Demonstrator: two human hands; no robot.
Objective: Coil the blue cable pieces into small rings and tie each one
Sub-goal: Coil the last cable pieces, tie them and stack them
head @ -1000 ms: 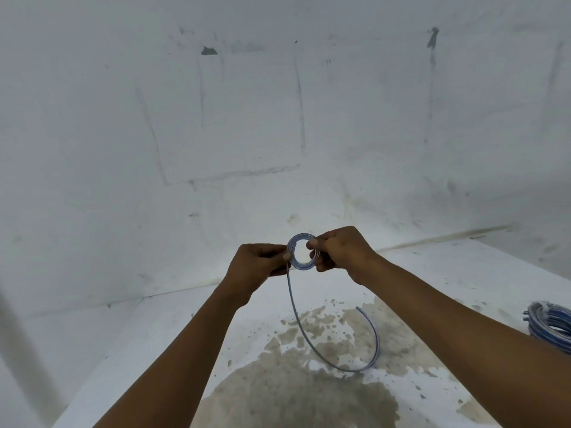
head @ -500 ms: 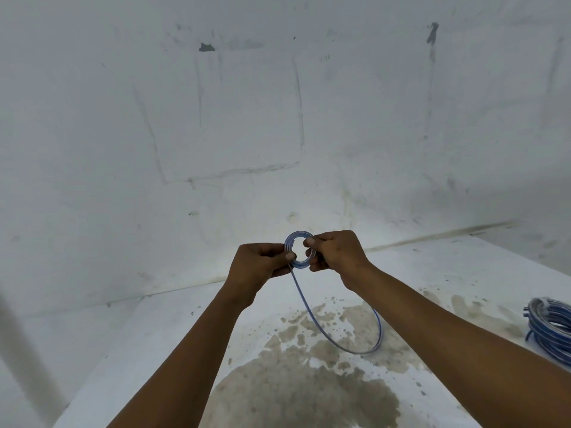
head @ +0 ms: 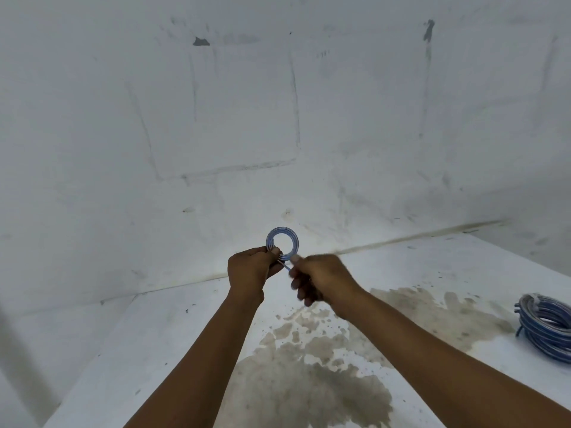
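Head view: left hand (head: 251, 268) pinched the ring (head: 282, 244) at its lower edge, holding it up above the surface (head: 173, 329) so turns stayed together. Right hand (head: 321, 278), blurred, gripped the tail (head: 285, 265), likely for tying.

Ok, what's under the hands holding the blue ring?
Below the left hand and right hand lies the white table with a brown stain. The forearms cover part of it.
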